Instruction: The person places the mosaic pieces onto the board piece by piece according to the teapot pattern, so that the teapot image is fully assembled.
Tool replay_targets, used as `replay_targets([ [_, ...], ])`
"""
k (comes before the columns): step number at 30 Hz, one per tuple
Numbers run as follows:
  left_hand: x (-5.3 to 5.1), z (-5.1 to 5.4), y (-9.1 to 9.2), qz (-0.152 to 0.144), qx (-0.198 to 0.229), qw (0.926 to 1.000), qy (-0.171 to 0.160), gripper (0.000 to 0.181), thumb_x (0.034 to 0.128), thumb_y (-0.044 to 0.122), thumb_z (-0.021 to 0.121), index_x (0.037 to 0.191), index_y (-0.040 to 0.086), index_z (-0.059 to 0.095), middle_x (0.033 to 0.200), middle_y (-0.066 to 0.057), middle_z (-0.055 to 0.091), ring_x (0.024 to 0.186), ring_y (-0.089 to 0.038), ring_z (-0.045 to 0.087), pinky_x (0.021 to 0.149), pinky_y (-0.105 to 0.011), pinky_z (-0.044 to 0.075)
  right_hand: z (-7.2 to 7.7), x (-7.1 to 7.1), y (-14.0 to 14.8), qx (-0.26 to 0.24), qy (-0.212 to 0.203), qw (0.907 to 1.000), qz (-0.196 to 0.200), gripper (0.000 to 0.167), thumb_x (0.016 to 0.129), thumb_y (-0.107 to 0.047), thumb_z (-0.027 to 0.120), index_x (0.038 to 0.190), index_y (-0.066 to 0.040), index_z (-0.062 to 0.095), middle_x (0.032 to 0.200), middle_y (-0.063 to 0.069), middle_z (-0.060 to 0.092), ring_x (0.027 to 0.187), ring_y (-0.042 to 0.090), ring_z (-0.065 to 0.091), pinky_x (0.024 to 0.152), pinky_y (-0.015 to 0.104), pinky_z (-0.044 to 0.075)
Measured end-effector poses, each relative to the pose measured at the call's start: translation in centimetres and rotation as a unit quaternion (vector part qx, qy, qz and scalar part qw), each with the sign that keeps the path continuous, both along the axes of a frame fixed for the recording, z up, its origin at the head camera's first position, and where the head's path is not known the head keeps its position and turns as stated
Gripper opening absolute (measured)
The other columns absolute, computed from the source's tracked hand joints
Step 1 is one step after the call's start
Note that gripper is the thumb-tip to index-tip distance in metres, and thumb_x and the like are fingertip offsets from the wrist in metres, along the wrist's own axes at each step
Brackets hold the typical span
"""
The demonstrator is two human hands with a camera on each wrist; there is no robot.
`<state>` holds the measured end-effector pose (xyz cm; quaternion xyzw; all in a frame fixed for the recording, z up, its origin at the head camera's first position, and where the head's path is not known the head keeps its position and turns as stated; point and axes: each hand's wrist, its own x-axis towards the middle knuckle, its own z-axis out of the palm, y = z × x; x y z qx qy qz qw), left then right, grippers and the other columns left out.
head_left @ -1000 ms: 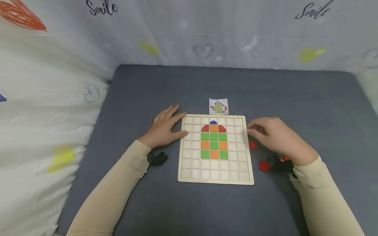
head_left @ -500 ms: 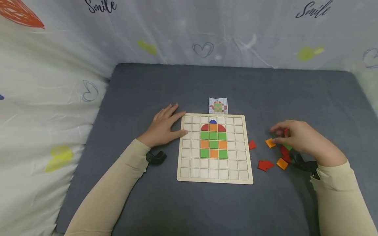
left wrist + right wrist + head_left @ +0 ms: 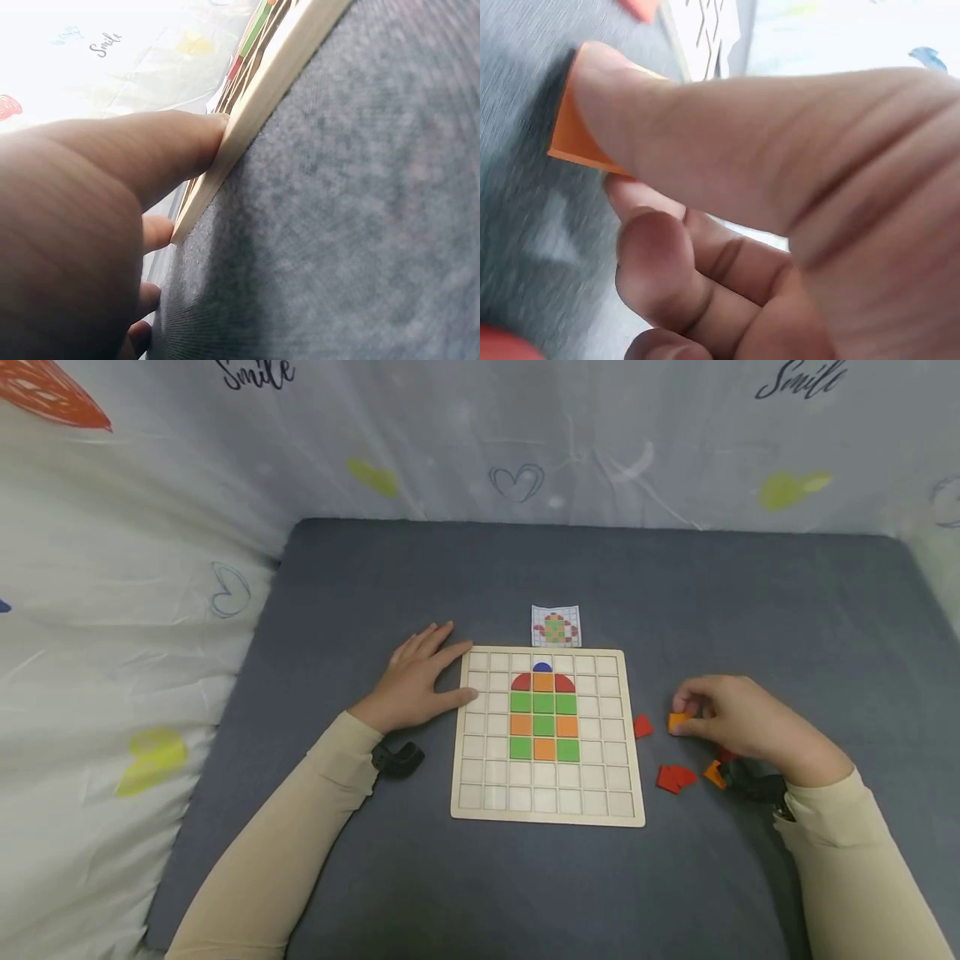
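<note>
In the head view a wooden grid board (image 3: 520,795) lies on the table, with green and orange squares, red quarter-rounds and a blue half-round set in its cells. My left hand (image 3: 414,685) rests at the board's upper left, fingers straight. In the left wrist view its thumb (image 3: 191,139) touches the pale wooden edge (image 3: 262,94). To the right of the board, my right hand (image 3: 738,714) pinches an orange square tile (image 3: 678,721). Close up, the right wrist view has the thumb pressed over this orange tile (image 3: 574,131), its fingers curled behind.
A small printed pattern card (image 3: 556,627) lies against the board's far edge. Red tiles (image 3: 675,778) lie right of the board, with a lone red piece (image 3: 642,726) nearer its edge. Another orange tile (image 3: 714,774) is partly hidden by my right wrist.
My right hand first moved from the board's right edge to the loose tiles, then took hold of an orange square tile. My left hand stays in place.
</note>
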<state>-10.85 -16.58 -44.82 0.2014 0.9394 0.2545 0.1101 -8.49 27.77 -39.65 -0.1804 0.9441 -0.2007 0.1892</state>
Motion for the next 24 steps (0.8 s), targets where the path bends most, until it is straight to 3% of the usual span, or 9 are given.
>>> replay_targets([
  [9,-0.1,-0.1,0.0,-0.001,0.001,1.0,-0.001,0.079,0.0998,0.054,0.066,0.165,0.02,0.038,0.177,-0.012,0.012,0.164,-0.034,0.004,0.129,-0.061,0.002,1.2,0.7,-3.0,-0.029,0.055,0.9979,0.016,0.012,0.094,-0.021,0.082,0.089,-0.019,0.071,0.073,-0.009,0.063,0.067,0.01,0.054,0.062,0.026,0.045],
  [14,-0.1,-0.2,0.1,0.0,0.001,1.0,0.003,0.08,0.0993,0.053,0.067,0.165,0.02,0.038,0.176,-0.012,0.013,0.163,-0.034,0.005,0.129,-0.06,0.002,1.9,0.9,-5.2,-0.053,0.053,0.9969,0.023,0.013,0.095,-0.02,0.081,0.09,-0.017,0.07,0.075,-0.007,0.061,0.065,0.012,0.051,0.058,0.027,0.043],
  [24,-0.1,-0.1,0.1,0.0,0.001,1.0,0.001,0.08,0.0992,0.053,0.067,0.165,0.019,0.039,0.176,-0.013,0.013,0.163,-0.034,0.005,0.129,-0.06,0.002,0.6,2.1,-8.9,-0.082,0.049,0.9931,0.068,0.014,0.089,-0.019,0.087,0.09,-0.021,0.074,0.074,-0.011,0.062,0.066,0.01,0.053,0.058,0.026,0.046],
])
